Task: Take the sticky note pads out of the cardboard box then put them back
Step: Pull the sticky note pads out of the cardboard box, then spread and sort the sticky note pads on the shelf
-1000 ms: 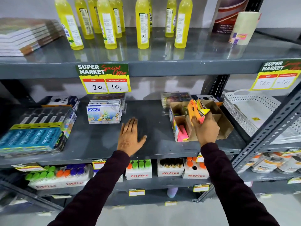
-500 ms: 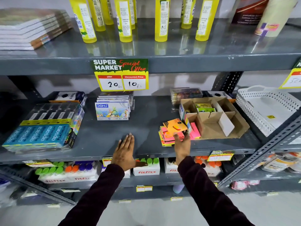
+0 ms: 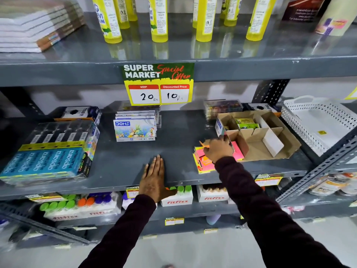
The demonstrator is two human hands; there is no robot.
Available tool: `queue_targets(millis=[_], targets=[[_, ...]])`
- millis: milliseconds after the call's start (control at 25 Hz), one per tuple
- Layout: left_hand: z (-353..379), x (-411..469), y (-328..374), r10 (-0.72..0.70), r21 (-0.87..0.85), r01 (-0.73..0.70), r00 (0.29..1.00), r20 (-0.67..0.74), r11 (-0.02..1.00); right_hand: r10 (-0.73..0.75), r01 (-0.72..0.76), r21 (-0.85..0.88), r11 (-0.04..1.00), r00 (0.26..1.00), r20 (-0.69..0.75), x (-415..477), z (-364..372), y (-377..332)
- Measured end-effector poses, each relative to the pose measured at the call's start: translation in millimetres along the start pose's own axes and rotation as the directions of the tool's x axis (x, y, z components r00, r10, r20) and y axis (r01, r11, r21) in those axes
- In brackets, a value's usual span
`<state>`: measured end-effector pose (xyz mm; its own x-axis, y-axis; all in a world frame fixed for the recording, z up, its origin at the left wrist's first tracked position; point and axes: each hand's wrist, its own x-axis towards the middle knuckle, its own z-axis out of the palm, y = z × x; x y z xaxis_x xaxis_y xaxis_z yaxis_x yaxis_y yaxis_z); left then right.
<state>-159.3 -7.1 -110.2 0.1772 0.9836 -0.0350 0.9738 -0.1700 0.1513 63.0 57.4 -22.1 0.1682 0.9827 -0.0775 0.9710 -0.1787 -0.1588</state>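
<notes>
The brown cardboard box [image 3: 278, 151] with dividers sits on the right of the middle shelf. A pink sticky note pad [image 3: 238, 151] stands in its front-left compartment and green-yellow pads [image 3: 246, 122] lie in a back one. A loose pile of pink, orange and yellow sticky note pads [image 3: 204, 165] lies on the shelf just left of the box. My right hand [image 3: 218, 148] hovers over that pile with its fingertips at the box's front-left corner. An orange pad corner shows beside the hand, and its grip is hidden. My left hand [image 3: 154, 176] lies flat on the shelf, holding nothing.
Crayon packs [image 3: 135, 130] stand at mid-shelf and pencil boxes [image 3: 48, 161] fill the left. A white perforated basket [image 3: 316, 124] sits right of the box. Yellow bottles [image 3: 159, 20] line the shelf above, and marker boxes [image 3: 176, 199] sit on the shelf below.
My right hand lifted pads from the box, set them on the shelf left of it, then moved back to the box corner. My left hand slid toward the shelf's front edge.
</notes>
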Motion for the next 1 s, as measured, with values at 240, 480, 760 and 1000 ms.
queue_targets(millis=[240, 480, 760, 1000], targets=[[1, -1, 1, 0.003, 0.015, -0.003, 1.000, -0.009, 1.000, 0.107, -0.087, -0.136, 0.987, 0.983, 0.148, 31, -7, -20], [0, -1, 4, -0.006, 0.017, 0.007, 1.000, -0.017, 1.000, 0.183, -0.179, -0.039, 0.983, 0.954, 0.236, 52, -2, -25], [-1, 0, 4, -0.005, 0.035, 0.006, 1.000, -0.023, 0.999, 0.029, -0.038, 0.044, 0.998, 0.979, 0.200, 71, -5, -36], [-1, 0, 4, -0.005, 0.048, 0.005, 1.000, -0.018, 0.999, 0.051, -0.060, 0.029, 0.998, 0.963, 0.266, 76, 11, -40]])
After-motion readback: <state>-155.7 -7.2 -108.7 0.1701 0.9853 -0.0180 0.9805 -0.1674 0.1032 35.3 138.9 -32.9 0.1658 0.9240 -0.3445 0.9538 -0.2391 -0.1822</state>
